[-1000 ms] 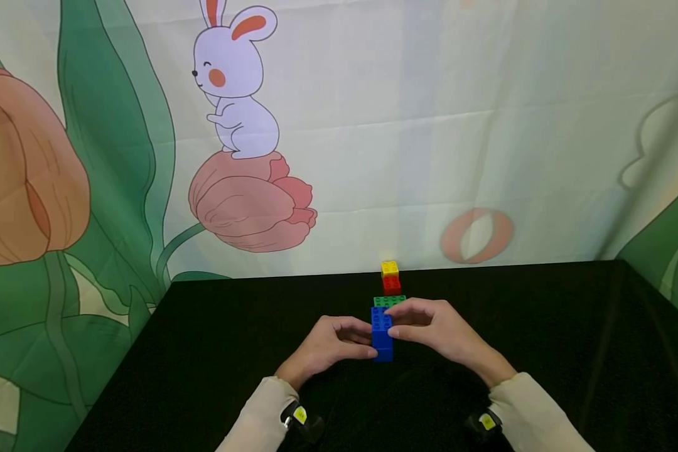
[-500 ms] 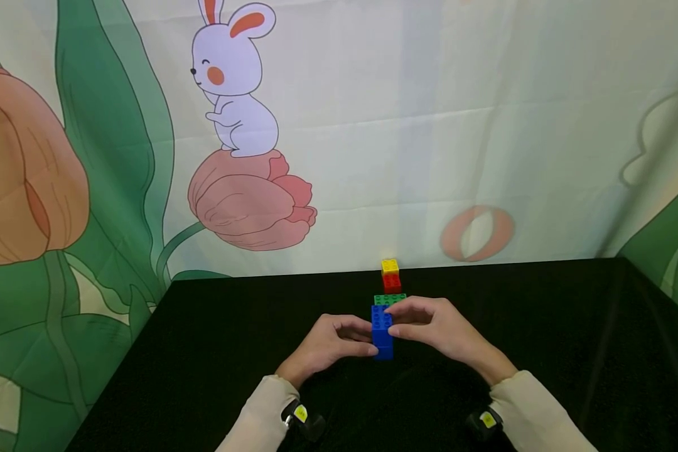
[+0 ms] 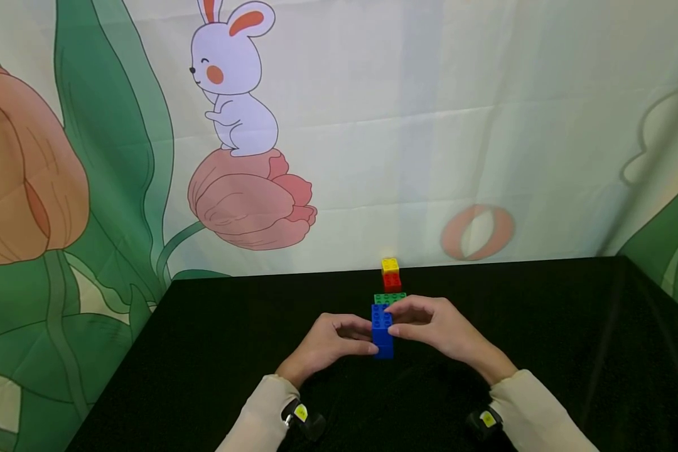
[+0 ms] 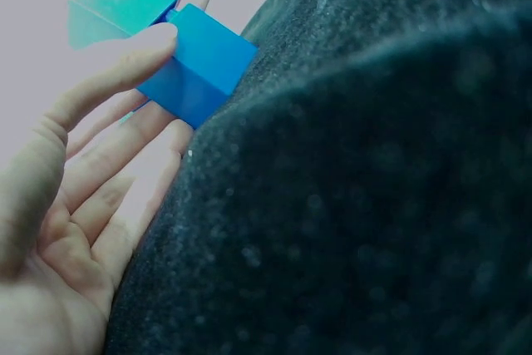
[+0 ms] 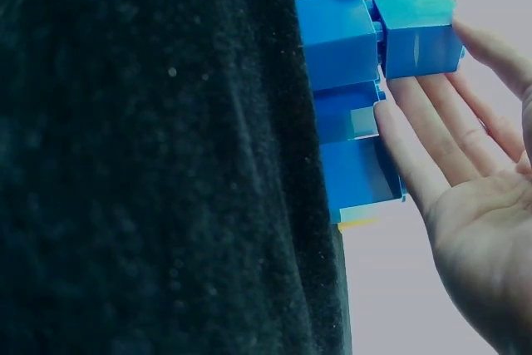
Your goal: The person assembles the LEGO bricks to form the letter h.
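My right hand [image 3: 437, 329] pinches the upper blue toy building brick [image 3: 382, 336] between thumb and fingers. Directly beneath it is a lower blue brick [image 3: 385, 353], steadied from the left by my left hand [image 3: 330, 344]. In the left wrist view, my left thumb lies near the joint of the two bricks, with the other fingers behind the lower brick [image 4: 208, 60]. The right wrist view shows a narrow gap with studs between the upper brick [image 5: 422, 49] and the lower one. Just behind stands a green brick [image 3: 388, 298], partly hidden by the blue one and my right fingers.
Farther back, a red brick [image 3: 392, 282] and a yellow brick [image 3: 390, 265] line up toward the table's far edge. Black cloth covers the table [image 3: 231, 351]. A printed fabric backdrop [image 3: 367, 157] hangs behind it.
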{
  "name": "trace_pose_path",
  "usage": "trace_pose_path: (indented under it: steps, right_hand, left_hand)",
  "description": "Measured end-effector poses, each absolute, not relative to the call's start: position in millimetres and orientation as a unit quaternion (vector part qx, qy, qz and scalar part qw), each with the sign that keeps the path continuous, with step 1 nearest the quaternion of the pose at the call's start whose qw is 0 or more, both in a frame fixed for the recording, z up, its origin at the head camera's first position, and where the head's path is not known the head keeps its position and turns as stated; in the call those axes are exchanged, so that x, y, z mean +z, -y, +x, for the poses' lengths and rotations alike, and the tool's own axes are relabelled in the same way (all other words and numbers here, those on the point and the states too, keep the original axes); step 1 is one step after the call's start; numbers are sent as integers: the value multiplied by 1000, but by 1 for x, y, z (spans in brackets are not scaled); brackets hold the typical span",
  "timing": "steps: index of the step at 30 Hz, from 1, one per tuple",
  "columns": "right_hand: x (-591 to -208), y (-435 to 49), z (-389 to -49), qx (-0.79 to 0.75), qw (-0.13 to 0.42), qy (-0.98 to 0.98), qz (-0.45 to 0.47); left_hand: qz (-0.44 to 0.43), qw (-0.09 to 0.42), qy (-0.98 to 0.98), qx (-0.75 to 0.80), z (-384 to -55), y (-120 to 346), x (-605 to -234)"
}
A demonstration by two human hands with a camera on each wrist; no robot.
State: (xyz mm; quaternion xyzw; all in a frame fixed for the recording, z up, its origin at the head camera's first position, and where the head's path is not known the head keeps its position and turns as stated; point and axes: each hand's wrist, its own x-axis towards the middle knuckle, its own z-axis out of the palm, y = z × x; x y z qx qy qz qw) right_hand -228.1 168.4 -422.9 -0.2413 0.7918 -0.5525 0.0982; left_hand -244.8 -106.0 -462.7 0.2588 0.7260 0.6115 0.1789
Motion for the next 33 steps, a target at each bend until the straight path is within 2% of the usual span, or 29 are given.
trace_pose_path:
  steps: [33]
  right_hand:
    - [-423, -172, -228, -550, 102, -791, -250]
  left_hand:
    - [257, 185, -728, 608, -245, 106, -461]
